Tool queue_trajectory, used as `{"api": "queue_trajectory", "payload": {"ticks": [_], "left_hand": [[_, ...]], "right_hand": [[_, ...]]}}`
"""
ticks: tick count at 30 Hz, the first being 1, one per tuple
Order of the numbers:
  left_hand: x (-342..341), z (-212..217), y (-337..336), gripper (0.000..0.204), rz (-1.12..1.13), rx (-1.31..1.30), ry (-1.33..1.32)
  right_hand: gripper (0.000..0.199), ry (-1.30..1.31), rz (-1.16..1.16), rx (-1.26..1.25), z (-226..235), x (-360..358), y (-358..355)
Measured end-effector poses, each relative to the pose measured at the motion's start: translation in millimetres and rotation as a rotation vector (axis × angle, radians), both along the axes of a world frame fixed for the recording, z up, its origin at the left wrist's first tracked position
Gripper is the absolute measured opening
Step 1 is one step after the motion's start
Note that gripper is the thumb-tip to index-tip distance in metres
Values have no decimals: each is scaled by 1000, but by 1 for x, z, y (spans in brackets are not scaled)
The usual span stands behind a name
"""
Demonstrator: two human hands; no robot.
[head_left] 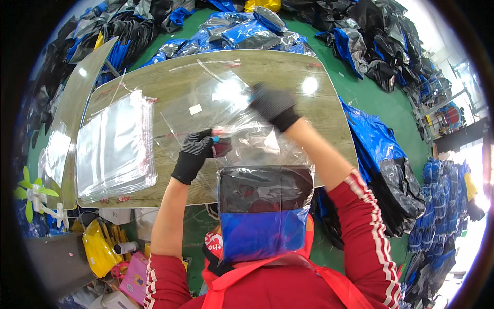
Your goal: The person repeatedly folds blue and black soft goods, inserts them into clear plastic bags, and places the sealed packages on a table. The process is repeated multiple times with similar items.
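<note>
A clear plastic bag [265, 150] lies over the near table edge. Its lower part hangs in front of me and holds a folded black and blue item [265, 221], black above and blue below. My left hand [194, 151], in a black knit glove with a blue fingertip, pinches the bag's left side near its upper end. Farther up and to the right, my right hand [272, 107], gloved the same way, is at the bag's far right end; motion smears its fingers. Beyond the left hand is another flat clear sheet with a white label [195, 109].
A stack of clear plastic bags [118, 144] covers the left part of the wood-look table [329, 123]. Blue and black garments [381, 159] hang at its right edge. Wrapped blue packages [247, 33] pile up beyond the table. A small green fan [37, 194] stands at far left.
</note>
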State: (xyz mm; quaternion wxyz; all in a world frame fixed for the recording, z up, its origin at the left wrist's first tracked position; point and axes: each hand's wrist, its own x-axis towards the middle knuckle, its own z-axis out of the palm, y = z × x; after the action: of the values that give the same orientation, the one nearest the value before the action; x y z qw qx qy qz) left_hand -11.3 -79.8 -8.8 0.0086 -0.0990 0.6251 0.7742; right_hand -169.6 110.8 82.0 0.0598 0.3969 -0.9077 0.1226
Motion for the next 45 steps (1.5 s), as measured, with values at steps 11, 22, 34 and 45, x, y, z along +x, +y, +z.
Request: {"api": "queue_trajectory", "payload": {"ticks": [11,22,34,45], "left_hand": [[-1,19,33,27,3,-258,211],[-3,-1,18,28,147,-78,12],[3,-3,-21,41,-103,294,-110],[68,27,5,28,-150,-1484,461]], "right_hand": [[24,-94,446,-306,-45,28,22],[27,23,-480,-516,38,-44,109],[33,-1407,-270,-996,-113,-20,186],[43,-273,142,47,-19,96,233]]}}
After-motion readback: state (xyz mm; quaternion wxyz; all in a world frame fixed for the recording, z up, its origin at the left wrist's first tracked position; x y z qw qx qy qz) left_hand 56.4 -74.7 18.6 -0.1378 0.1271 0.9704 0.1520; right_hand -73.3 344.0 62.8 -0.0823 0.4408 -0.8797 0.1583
